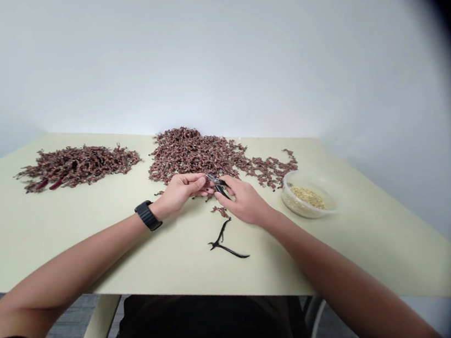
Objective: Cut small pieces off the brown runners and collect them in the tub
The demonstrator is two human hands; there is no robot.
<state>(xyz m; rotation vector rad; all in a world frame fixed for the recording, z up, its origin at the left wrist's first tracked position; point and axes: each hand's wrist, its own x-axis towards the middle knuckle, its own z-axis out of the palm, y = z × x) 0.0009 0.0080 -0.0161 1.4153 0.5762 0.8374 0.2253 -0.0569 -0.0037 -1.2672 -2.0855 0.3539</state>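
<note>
Left hand point(182, 193), centre of frame: thumb pressed to the forefinger, other fingers curled below. Whatever is pinched there is too small to make out. Black watch point(147, 216) on this wrist.

Right hand point(244, 198), just right of centre: fingers and thumb wrapped around the dark handles of the pliers point(220, 187). The pliers lie at mid-frame, tilted, nose toward the upper left and meeting the left fingertips. Cannot tell whether the nose is parted or closed.

Main pile point(190, 150), upper centre, directly beyond both hands: small reddish-brown pieces, heaped, with dark and shiny spots. From its right side a thin scatter point(269, 170) runs out toward the bowl. A loose brown bit point(220, 212) lies below the pliers, beside the right hand.

Nippers point(221, 243), lower centre: black, on the table point(159, 263), handles spread in a V opening to the right, head to the left.

Second pile point(83, 161), left of frame: similar brown pieces, well apart from the main pile. Dark red handles point(56, 183) stick out at its near edge.

Bowl point(297, 206), right of frame: translucent, with gold-coloured bits point(309, 197) inside.

Pale wall point(193, 51) across the top.
</note>
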